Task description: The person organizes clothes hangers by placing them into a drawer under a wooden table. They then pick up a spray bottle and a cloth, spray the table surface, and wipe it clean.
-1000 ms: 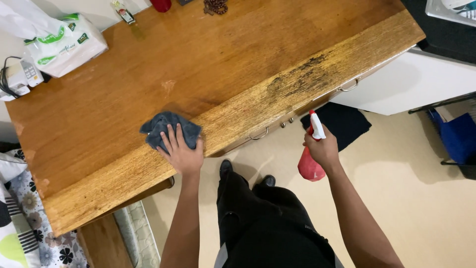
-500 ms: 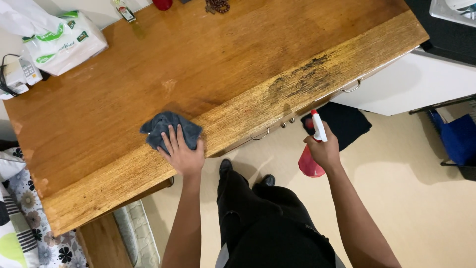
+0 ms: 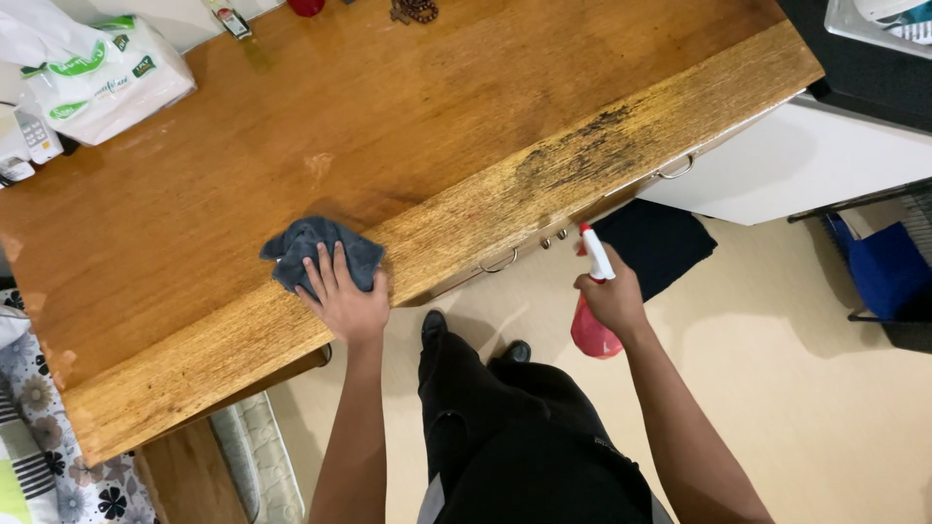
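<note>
My left hand [image 3: 342,297] lies flat, fingers spread, on a crumpled dark grey cloth [image 3: 313,246] near the front edge of a wooden table top [image 3: 408,116]. My right hand [image 3: 613,299] is off the table, in front of its edge, gripping a red spray bottle [image 3: 593,335] with a white nozzle that points up toward the table. A dark stained patch [image 3: 582,146] marks the worn, lighter strip along the table's front edge, right of the cloth.
A white plastic bag with green print [image 3: 97,78] sits at the table's back left. A phone handset [image 3: 34,136] lies beside it. Drawer handles [image 3: 500,262] show under the edge. A dark mat [image 3: 655,243] lies on the beige floor, a blue bin [image 3: 883,267] at right.
The right hand with the spray bottle has shifted slightly up toward the table edge. The left hand stays on the cloth in the same spot.
</note>
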